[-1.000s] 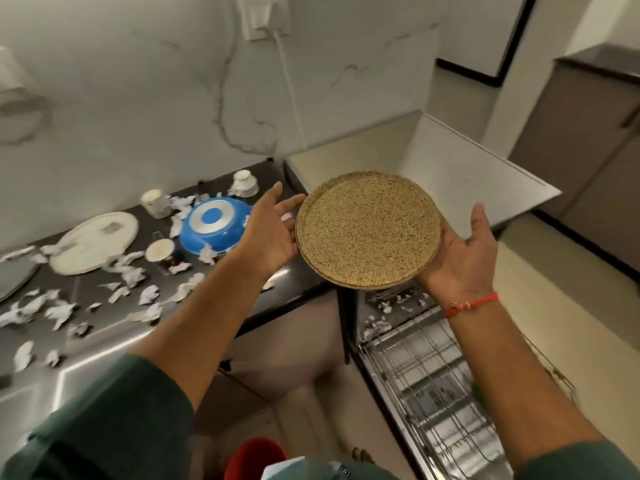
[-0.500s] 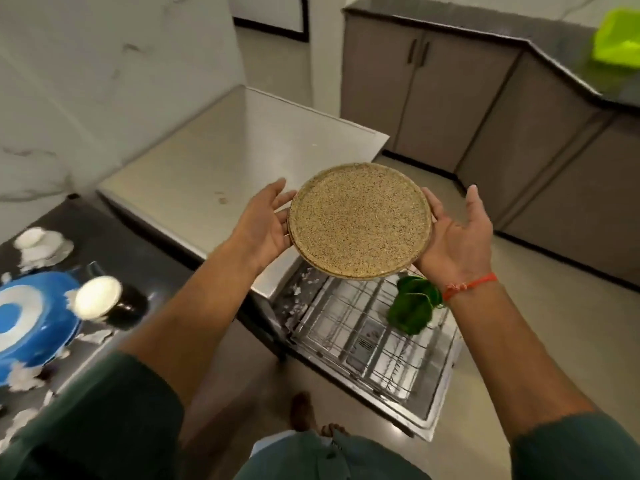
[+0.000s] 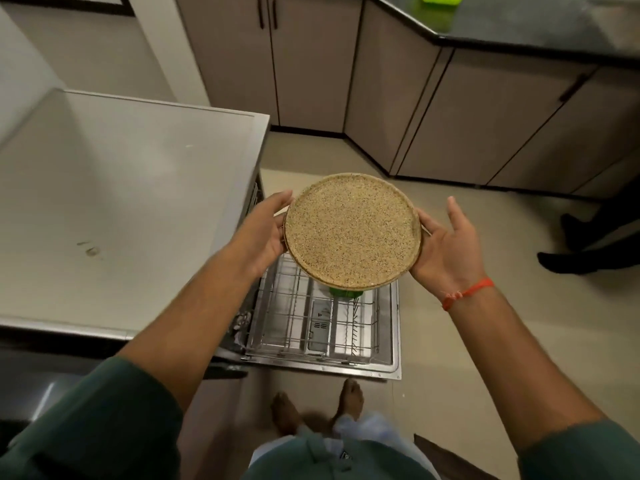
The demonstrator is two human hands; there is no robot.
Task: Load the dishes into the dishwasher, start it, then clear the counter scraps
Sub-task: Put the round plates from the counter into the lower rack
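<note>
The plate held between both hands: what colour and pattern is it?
The plate is tan with fine dark speckles all over, seen best in the head view.

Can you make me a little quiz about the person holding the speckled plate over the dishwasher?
1. True or false: the speckled plate is already standing in the dishwasher rack.
2. How many hands hold the plate?
3. What colour is the thing peeking out under the plate: A red, B green, C blue?

Key
1. False. It is held in the air above the rack.
2. Two: the left hand and the right hand press on opposite edges.
3. B. A green item sits in the rack.
</note>
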